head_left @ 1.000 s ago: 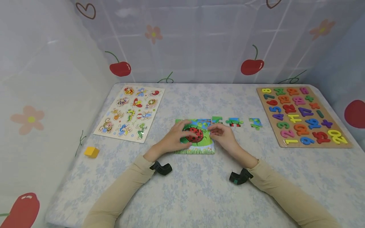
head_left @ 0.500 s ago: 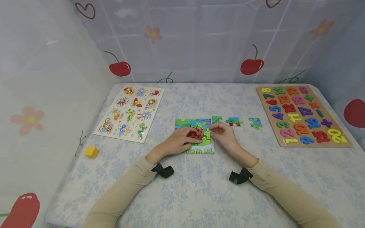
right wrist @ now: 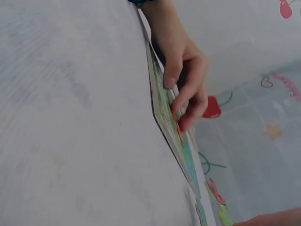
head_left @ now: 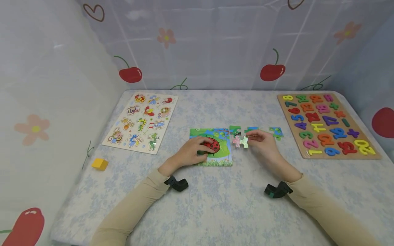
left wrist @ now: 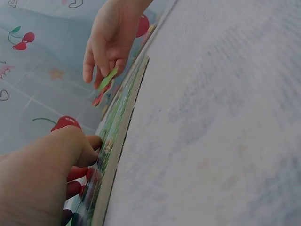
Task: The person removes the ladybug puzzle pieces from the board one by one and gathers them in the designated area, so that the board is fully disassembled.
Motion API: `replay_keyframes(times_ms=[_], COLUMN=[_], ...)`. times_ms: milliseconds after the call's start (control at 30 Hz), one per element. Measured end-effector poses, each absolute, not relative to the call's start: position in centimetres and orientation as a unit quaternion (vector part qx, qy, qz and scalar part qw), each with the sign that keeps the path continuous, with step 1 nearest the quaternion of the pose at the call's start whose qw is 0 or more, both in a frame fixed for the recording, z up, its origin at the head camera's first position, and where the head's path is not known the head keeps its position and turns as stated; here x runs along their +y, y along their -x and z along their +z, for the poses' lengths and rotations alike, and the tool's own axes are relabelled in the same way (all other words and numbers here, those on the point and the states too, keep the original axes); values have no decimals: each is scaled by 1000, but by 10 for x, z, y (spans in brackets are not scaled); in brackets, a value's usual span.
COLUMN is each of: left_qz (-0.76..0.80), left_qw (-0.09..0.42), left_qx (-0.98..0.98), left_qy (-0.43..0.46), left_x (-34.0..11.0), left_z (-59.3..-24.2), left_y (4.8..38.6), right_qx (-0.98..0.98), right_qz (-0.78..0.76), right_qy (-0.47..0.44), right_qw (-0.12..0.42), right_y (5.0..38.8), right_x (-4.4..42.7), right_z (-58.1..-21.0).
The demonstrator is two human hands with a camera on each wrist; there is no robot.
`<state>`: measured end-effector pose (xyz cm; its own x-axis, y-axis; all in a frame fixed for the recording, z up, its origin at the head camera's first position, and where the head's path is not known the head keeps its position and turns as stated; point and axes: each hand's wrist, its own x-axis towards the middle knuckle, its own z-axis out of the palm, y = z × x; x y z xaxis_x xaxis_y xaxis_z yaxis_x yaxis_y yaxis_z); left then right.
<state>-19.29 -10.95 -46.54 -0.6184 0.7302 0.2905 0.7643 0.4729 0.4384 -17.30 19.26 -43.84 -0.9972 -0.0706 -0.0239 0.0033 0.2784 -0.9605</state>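
From the head view, my right hand (head_left: 266, 147) pinches a pink-and-green jigsaw bit (head_left: 244, 141) between thumb and bent fingers, off to the right of the ladybug board (head_left: 226, 159). The bit points out to the left of my fingertips, toward the board but apart from it; whether it is one piece or two joined, I cannot tell. My left hand (head_left: 197, 150) lies over the left half of the board, loosely open with the fingers a little bent, covering part of the ladybug. At the board's far right corner sits a green-and-blue piece (head_left: 235, 129); to its right, a second piece (head_left: 252, 130) is partly hidden by my right hand, and a third piece (head_left: 276, 131) lies farther right. On the surface (head_left: 197, 212), an insect board (head_left: 140, 123) lies far left, a number board (head_left: 329, 126) far right, and a yellow block (head_left: 100, 164) on the left, nearer me.

From the left wrist view, my left thumb and fingers are apart over the board, red showing between them. Beyond, my right hand grips the bit clear of the board.

From the right wrist view, my left fingertips reach down to the board's top. The bit and my right hand show only at the near edge.
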Motion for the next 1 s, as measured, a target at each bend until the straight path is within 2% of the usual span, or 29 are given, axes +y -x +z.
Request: replay_keyframes(times_ms=[167, 400, 567, 800, 1000], left_qz=[-289, -296, -289, -282, -269], left_qw=[59, 54, 48, 34, 39], left_qx=[-872, -886, -892, -898, -907], left_qy=[392, 352, 343, 335, 322], left_x=[-110, -111, -111, -113, -120], left_z=[-467, -466, -467, -465, -466], left_y=[194, 193, 194, 195, 201], right_qx=[804, 823, 847, 854, 877], right_qz=[-593, -566, -528, -510, -477], right_qy=[-17, -43, -59, -99, -63], right_qw=[23, -4, -28, -28, -5], right_y=[158, 140, 139, 140, 142], right_x=[242, 284, 289, 284, 265], right_z=[-434, -432, -433, -431, -422])
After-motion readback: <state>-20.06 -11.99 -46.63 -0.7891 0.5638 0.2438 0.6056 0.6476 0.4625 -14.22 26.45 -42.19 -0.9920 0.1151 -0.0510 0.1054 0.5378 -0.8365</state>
